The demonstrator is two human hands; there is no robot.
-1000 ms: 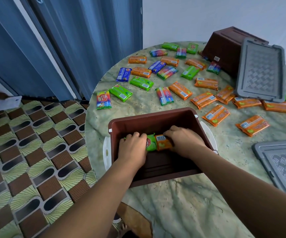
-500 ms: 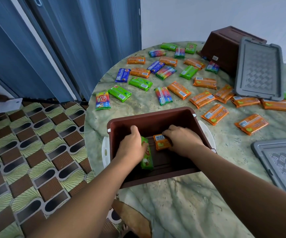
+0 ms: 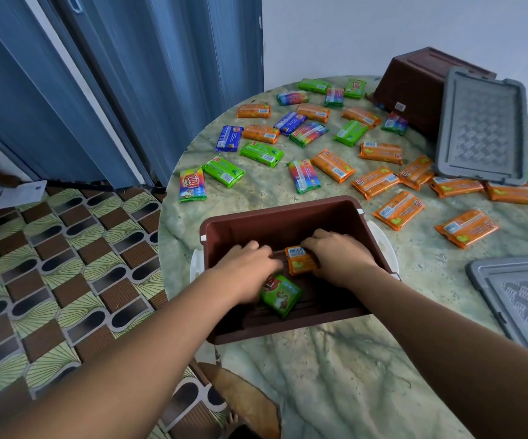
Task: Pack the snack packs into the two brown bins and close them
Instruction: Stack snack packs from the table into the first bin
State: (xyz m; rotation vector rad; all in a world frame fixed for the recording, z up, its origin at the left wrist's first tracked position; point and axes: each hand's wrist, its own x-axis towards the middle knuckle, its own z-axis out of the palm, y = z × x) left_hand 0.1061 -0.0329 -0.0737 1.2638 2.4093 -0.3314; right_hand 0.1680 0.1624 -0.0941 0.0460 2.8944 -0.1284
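Both hands are down inside the near brown bin (image 3: 291,218): the right hand (image 3: 340,258) has its fingers curled onto an orange snack pack (image 3: 300,260), pressing it to the bin floor, while the left hand (image 3: 246,267) is blurred, fingers loosely bent, and I can't tell whether it grips anything. Just under that left hand lies a green snack pack (image 3: 280,294), tilted on the bin floor, so that's two packs in the bin. The bin sits open at the near edge of the round marbled table (image 3: 335,375). The second brown bin (image 3: 414,87) is tipped on its side at the far right of the table, with one grey lid (image 3: 482,128) leaning against it. A second grey lid (image 3: 522,296) lies flat at the right edge. Scattered between the bins are the loose packs: about sixteen orange, seven green, four rainbow-striped and two blue, though the far ones are hard to count exactly. A rainbow pack (image 3: 192,185) sits closest to the table's left edge, just beside a green pack (image 3: 223,171).
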